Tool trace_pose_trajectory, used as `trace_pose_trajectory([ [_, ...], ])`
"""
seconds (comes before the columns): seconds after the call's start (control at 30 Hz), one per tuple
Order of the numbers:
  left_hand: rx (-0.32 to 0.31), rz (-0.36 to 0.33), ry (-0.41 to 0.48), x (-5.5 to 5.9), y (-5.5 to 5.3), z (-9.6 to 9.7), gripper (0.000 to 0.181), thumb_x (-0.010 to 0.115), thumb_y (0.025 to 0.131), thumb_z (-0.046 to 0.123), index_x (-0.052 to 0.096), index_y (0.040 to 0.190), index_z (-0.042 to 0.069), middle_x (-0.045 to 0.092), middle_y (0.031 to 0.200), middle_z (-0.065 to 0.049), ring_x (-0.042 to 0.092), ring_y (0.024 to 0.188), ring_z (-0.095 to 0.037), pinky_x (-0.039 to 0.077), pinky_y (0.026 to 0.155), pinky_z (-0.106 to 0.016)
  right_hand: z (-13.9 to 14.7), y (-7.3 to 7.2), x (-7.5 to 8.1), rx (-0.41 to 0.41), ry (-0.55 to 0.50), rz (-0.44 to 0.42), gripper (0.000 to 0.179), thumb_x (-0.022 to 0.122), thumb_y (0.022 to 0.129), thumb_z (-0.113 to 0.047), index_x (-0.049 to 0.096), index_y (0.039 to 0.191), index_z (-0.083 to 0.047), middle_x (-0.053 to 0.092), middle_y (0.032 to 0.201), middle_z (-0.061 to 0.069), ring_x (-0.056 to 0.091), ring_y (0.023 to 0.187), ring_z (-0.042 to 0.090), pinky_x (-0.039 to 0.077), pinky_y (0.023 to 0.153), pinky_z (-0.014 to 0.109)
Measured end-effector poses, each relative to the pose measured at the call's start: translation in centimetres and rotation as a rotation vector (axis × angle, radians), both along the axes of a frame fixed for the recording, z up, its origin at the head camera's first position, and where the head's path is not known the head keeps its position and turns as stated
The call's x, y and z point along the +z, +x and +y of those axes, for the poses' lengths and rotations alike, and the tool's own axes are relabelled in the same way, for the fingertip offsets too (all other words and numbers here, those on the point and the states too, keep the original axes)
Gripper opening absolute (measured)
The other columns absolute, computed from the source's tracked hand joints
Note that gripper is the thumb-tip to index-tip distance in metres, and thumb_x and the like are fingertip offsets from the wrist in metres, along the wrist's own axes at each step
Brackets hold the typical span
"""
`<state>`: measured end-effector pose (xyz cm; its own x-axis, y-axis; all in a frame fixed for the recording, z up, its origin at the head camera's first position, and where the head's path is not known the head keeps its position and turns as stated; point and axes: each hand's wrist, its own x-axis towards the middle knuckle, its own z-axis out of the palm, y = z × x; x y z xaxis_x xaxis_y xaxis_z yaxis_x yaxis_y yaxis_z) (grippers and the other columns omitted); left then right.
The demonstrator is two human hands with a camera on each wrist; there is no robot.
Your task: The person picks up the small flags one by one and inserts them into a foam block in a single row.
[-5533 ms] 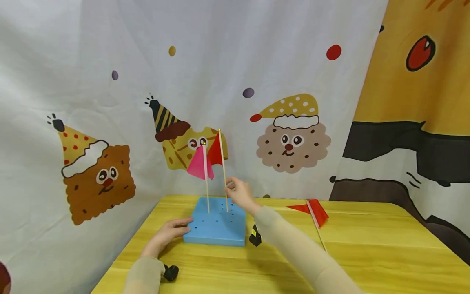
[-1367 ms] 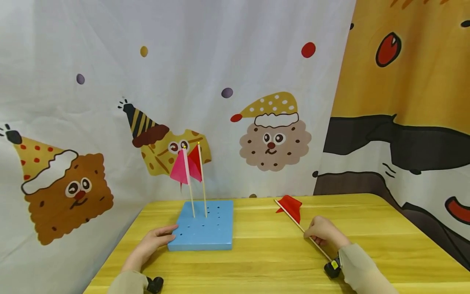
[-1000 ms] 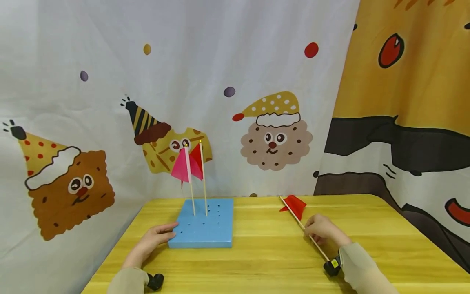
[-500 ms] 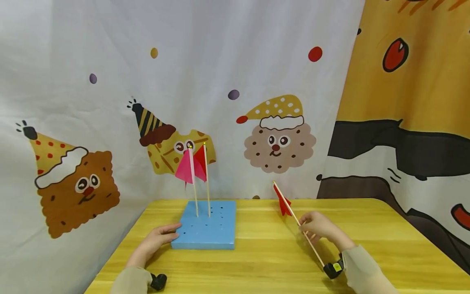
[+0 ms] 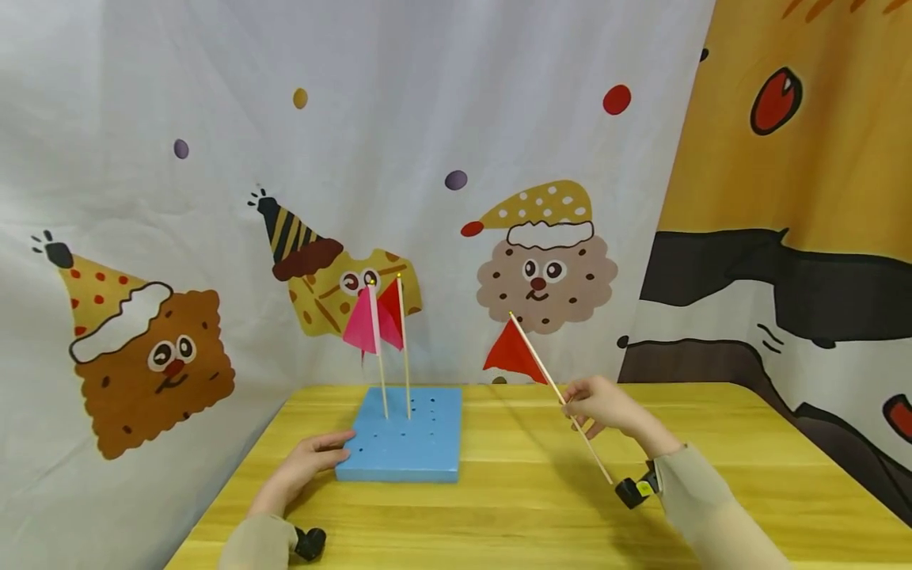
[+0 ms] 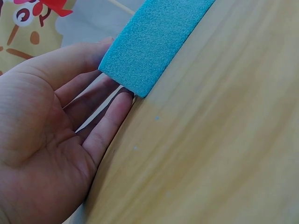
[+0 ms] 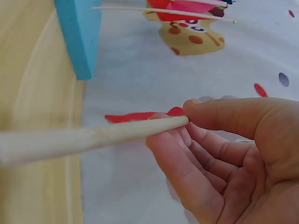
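Note:
My right hand [image 5: 606,405] pinches the thin wooden stick of a small red flag [image 5: 514,355] between thumb and fingers. Raised over the table, this flag tilts up and to the left. In the right wrist view its stick [image 7: 93,139] runs toward the camera. My left hand [image 5: 306,463] lies at the left edge of a blue foam block [image 5: 399,461], its fingertips against the side and nothing gripped. Small holes dot the block's top. A pink flag [image 5: 360,324] and another red flag [image 5: 391,309] stand upright in it, the pink partly covering the red.
The yellow wood-grain table [image 5: 499,514] reaches back to a white cloth [image 5: 399,119] printed with cartoon biscuits. A small black camera sits on each wrist, the right one [image 5: 630,492] close to the lower end of the held stick.
Earlier my right hand held the second red flag's stick at the block. It then took the flag lying at the right and has raised it, tilting it leftward. My left hand stays at the block.

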<state>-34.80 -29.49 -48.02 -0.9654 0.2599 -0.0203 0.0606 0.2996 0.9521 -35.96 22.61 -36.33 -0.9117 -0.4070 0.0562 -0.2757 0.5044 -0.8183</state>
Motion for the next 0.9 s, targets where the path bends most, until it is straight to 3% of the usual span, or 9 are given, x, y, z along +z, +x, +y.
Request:
trace_pose_trajectory([
  [0.2,0.015,0.016,-0.001,0.1,0.1,0.1,0.054,0.064,0.096,0.023,0.048,0.142,0.0,0.039,0.146,-0.027,0.045,0.128,-0.042,0.043,0.103,-0.047,-1.2,-0.4,1.1,-0.001,-0.003,-0.003,0.013,0.064,0.09,-0.008,0.063,0.097,0.003,0.065,0.078,0.009,0.064,0.067,0.026,0.059,0.054,0.04],
  [0.57,0.022,0.032,0.009,0.2,0.4,0.2,0.054,0.064,0.096,0.021,0.048,0.142,-0.002,0.039,0.146,-0.027,0.043,0.129,-0.042,0.044,0.102,-0.047,-3.4,-0.4,0.9,0.036,-0.045,0.011,0.012,0.064,0.09,-0.007,0.064,0.096,0.003,0.065,0.077,0.01,0.066,0.068,0.033,0.059,0.052,0.041],
  [0.73,0.011,0.024,0.001,0.2,0.6,0.3,0.055,0.063,0.096,0.023,0.047,0.142,-0.001,0.039,0.146,-0.026,0.044,0.128,-0.042,0.043,0.102,-0.048,-4.5,-0.5,0.8,0.05,-0.068,0.009,0.012,0.063,0.091,-0.007,0.064,0.098,0.003,0.065,0.078,0.01,0.065,0.067,0.027,0.059,0.053,0.041],
  [0.9,0.004,0.025,0.003,0.2,0.7,0.2,0.055,0.062,0.097,0.024,0.046,0.143,-0.001,0.039,0.146,-0.027,0.045,0.127,-0.043,0.043,0.102,-0.049,-5.8,-0.6,1.2,0.042,-0.095,0.007,0.013,0.063,0.091,-0.007,0.064,0.099,0.003,0.066,0.08,0.011,0.066,0.071,0.035,0.059,0.054,0.041],
])
